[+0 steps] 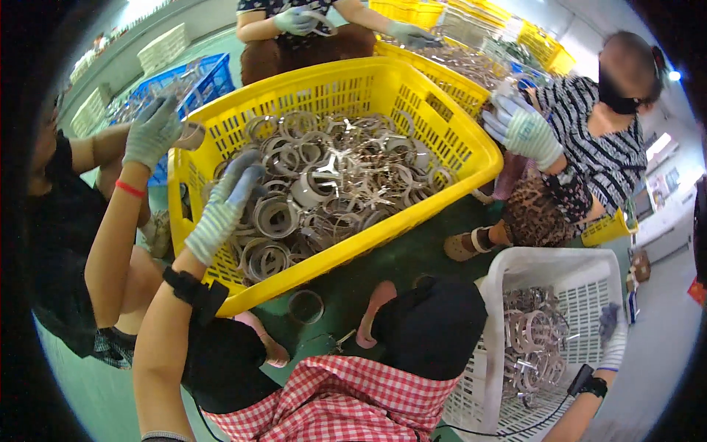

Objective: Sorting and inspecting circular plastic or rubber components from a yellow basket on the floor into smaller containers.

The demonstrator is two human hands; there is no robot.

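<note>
My left hand (pixel 224 206), in a striped glove with grey fingertips, reaches over the near left wall of a big yellow basket (pixel 324 274). Its fingers are stretched out above a heap of metal rings (pixel 276 217), and I see nothing held in them. Shiny three-armed metal pieces (pixel 333 168) lie among the rings. On the right, my gloved right hand (pixel 611 335) is at the inner right side of a white basket (pixel 508 260), beside more metal rings (pixel 532 331). Its fingers are small and dark here, so their grip is not clear.
Co-workers in gloves sit around the yellow basket at left, far side and right; the left one's hand (pixel 153 132) holds a ring (pixel 191 135). A blue basket (pixel 213 79) and another yellow basket (pixel 434 70) stand behind. One loose ring (pixel 305 307) lies on the floor.
</note>
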